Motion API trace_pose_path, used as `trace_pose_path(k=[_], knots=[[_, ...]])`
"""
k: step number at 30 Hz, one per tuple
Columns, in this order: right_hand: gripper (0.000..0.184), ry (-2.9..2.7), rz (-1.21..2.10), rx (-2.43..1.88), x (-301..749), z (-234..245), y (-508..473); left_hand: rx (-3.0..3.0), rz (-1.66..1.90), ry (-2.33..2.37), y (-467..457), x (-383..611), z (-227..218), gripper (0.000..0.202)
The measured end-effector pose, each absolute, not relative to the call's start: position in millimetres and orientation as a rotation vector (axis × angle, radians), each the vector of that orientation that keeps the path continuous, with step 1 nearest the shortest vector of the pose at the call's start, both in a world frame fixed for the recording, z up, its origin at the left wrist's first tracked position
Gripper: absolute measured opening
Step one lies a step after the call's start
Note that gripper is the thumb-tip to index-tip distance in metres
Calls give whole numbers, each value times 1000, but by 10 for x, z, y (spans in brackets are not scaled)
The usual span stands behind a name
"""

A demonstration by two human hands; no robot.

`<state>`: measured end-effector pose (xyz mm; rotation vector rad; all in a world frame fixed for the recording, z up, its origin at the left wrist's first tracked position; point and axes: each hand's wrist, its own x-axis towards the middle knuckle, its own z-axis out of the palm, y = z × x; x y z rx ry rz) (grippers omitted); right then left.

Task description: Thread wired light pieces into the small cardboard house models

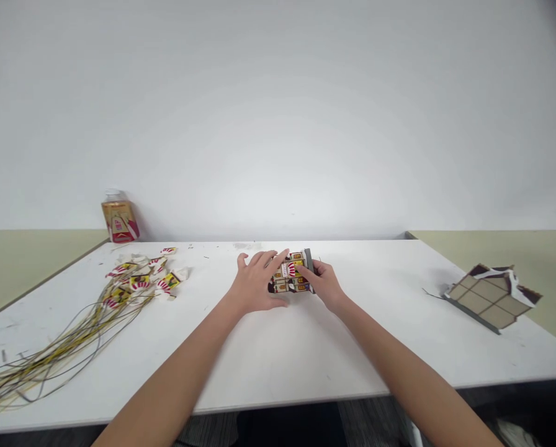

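A small model house (301,286) with printed windows lies on its side on the white table, its grey base turned to the right. My left hand (258,282) spans its left end, fingers spread, with the index finger on the far side and the thumb at the near side. My right hand (325,282) grips the base end, the thumb lying on the front and the other fingers curled behind the base. Under the right thumb sits a small yellow piece with a red-and-white striped awning (291,269).
At left lie several small striped-awning pieces (141,281) with a bundle of long thin wires (68,351). A bottle with a gold and red label (120,220) stands at the back left corner. Another model house (489,298) lies tilted at the right, a short wire beside it.
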<state>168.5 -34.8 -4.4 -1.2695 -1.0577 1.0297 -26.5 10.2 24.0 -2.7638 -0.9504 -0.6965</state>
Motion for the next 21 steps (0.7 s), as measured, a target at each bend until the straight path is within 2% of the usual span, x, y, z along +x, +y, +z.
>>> trace_pose_path(k=[4, 10, 21], knots=[[42, -1082, 1056, -1195, 1696, -26, -359, -2689, -744, -891, 144, -280, 235, 83], [41, -1094, 1093, -1036, 1724, 79, -403, -2550, -887, -729, 120, -287, 305, 72], [39, -1134, 930, -975, 1725, 73, -435, -2481, -777, -770, 29, -242, 427, 72]])
